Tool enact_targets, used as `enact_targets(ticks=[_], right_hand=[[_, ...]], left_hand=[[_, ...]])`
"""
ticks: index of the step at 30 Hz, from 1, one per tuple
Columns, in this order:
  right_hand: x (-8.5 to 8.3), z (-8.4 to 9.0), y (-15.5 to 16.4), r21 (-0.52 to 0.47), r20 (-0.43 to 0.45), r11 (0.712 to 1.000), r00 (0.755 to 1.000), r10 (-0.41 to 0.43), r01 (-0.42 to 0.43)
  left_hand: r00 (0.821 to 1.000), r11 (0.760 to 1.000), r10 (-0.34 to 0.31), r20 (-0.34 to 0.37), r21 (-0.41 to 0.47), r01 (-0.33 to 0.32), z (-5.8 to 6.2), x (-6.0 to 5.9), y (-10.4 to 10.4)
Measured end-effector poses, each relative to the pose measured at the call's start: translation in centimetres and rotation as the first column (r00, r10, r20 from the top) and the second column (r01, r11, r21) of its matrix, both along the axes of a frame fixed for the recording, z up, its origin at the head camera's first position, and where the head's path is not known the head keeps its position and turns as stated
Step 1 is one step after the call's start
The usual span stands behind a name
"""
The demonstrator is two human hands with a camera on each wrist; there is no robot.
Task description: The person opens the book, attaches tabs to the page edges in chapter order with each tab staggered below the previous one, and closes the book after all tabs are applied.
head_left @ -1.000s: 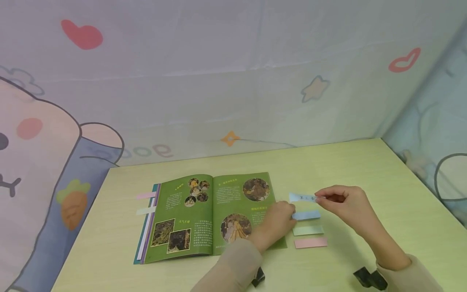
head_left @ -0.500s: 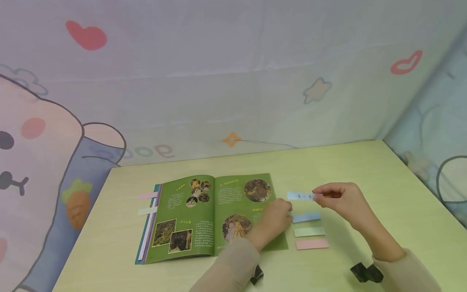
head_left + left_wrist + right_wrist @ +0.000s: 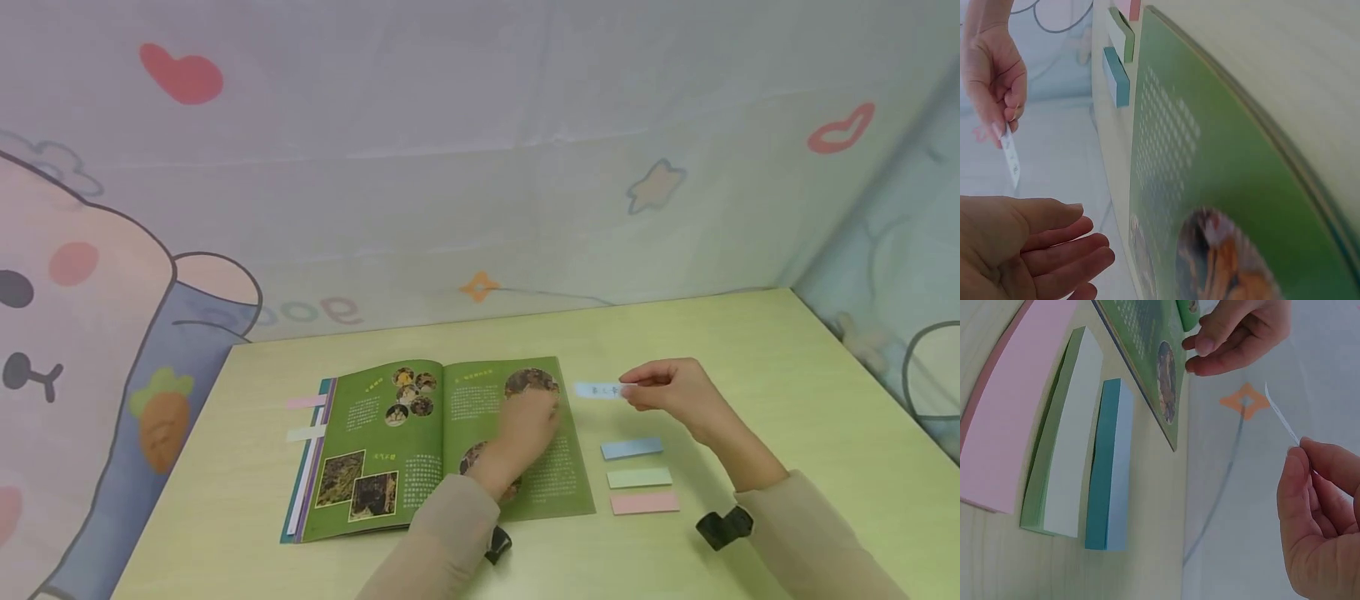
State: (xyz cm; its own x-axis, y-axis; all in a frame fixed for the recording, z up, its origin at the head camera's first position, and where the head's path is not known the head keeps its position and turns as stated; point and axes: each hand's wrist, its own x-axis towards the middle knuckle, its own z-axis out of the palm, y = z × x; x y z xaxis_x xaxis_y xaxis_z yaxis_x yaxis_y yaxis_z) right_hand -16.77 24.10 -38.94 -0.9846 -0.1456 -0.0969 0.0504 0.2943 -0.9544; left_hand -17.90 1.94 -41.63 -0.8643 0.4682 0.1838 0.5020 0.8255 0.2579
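A green picture book (image 3: 442, 442) lies open on the pale green table (image 3: 787, 392). My left hand (image 3: 528, 425) hovers over its right page with relaxed fingers (image 3: 1054, 240), holding nothing. My right hand (image 3: 663, 385) pinches a thin blue sticky strip (image 3: 598, 390) with writing on it, held in the air just right of the book's top corner. The same blue strip (image 3: 1282, 415) shows edge-on in the right wrist view, and as a white sliver (image 3: 1011, 159) in the left wrist view.
Blue (image 3: 632, 448), green (image 3: 639, 477) and pink (image 3: 645, 502) sticky note pads lie in a column right of the book. Pink (image 3: 306, 402) and white (image 3: 303, 433) tabs stick out from the book's left edge. A printed cloth backdrop (image 3: 480, 167) rises behind the table.
My left hand left the blue pad and moved up-left over the book's right page. My right hand carried the blue strip left and farther back, toward the book's top right corner.
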Motion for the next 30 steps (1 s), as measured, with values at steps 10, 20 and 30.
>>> enact_targets(ticks=[10, 20, 30], right_hand=[[-1.6, -2.2, -0.4, -0.030, 0.080, 0.996, 0.993, 0.082, -0.080], [-1.5, -4.0, -0.6, 0.007, 0.169, 0.996, 0.982, 0.083, -0.085], [-1.3, -5.1, -0.7, 0.017, 0.186, 0.996, 0.979, 0.086, -0.091]], left_hand=[[0.999, 0.998, -0.036, -0.018, -0.052, 0.035, 0.1, 0.1, -1.8], [0.990, 0.971, -0.142, -0.014, -0.197, 0.136, -0.9, 1.1, -2.4], [0.952, 0.919, -0.301, 0.059, -0.251, 0.306, -0.9, 2.0, -2.7]])
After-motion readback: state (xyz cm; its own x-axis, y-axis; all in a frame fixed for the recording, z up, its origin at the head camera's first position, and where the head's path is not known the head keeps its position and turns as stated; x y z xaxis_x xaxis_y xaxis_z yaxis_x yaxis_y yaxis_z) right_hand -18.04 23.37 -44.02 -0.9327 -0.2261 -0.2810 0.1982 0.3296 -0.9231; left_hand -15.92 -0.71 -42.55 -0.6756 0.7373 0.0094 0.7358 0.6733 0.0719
